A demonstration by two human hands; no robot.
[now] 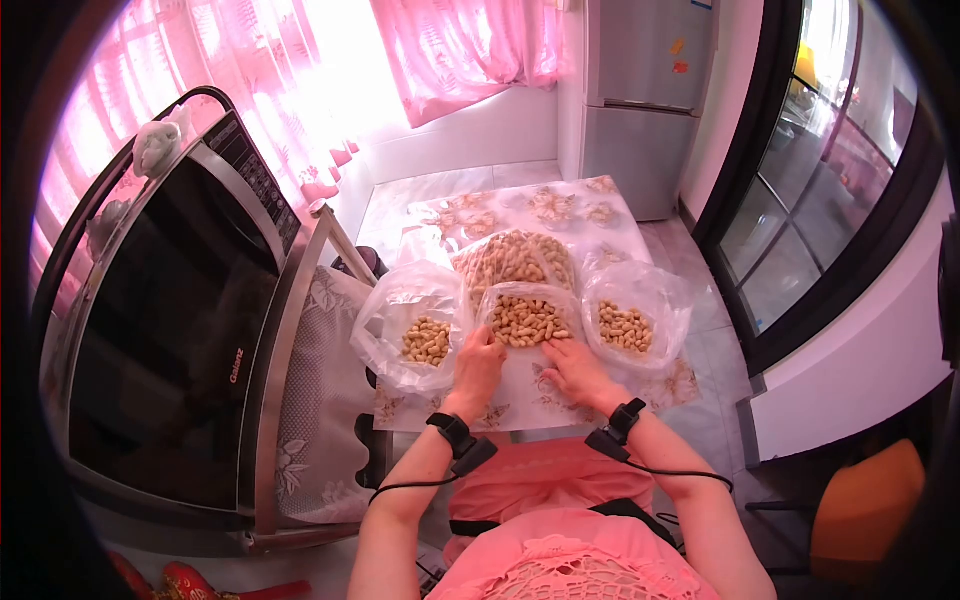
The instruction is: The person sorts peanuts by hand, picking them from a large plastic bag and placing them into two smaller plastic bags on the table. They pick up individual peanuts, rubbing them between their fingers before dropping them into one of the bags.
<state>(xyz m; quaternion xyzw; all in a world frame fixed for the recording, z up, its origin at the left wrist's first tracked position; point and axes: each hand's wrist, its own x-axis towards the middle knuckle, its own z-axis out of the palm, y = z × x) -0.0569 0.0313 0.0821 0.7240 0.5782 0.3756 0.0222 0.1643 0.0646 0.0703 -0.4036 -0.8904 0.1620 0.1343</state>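
Note:
Unshelled peanuts (530,320) lie in a clear plastic bag (487,305) at the middle of the table. My left hand (480,362) is closed at that bag's near left edge, its fingers curled on the plastic. At the near right edge, my right hand (580,372) has its fingers stretched out, touching the front of the bag beside the peanuts. On the left stands an open plastic bag (377,330) with a smaller heap of peanuts (427,340). A similar open bag (672,300) on the right also holds peanuts (624,327). Behind the middle bag sits a large, full bag of peanuts (515,258).
A flowered cloth covers the table (550,205). To the left, a black-fronted microwave oven (170,330) stands on a rack. A fridge (640,140) is at the back, a glass-paned door (810,200) to the right, and an orange chair (868,510) at lower right.

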